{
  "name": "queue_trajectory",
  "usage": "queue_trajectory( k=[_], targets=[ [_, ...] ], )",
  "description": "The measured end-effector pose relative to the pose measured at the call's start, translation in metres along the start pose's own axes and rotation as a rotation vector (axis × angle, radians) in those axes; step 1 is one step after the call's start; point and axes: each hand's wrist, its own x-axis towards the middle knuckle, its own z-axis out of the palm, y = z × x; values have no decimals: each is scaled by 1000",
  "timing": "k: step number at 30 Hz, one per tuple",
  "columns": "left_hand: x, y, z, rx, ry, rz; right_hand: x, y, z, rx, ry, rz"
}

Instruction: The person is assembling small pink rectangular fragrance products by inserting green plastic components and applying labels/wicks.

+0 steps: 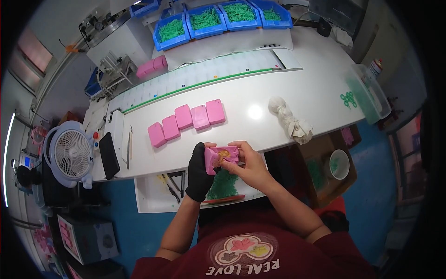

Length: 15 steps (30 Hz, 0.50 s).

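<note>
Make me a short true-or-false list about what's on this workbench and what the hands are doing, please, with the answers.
1. The left hand wears a black glove. True.
2. The right hand is holding a screwdriver. False: it is bare, and both hands hold one pink piece.
3. Five pink blocks lie on the white table beyond the hands. True.
4. The four blue bins at the back hold red strips. False: the strips are green.
5. The crumpled cloth lies to the right of those five blocks. True.
6. The fan stands at the table's right end. False: it is at the left.
</note>
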Motion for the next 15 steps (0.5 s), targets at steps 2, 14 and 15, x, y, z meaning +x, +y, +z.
queue_trajectory(
  k=[2,14,15],
  targets=[
    [-1,3,0,-40,-6,-33,0,3,-1,-93,-11,-96],
    [-5,-8,4,-61,-59,30,1,-3,-1,11,-17,51],
    [-5,-4,4,-62,-58,35,0,-4,1,54,5,21]
  ],
)
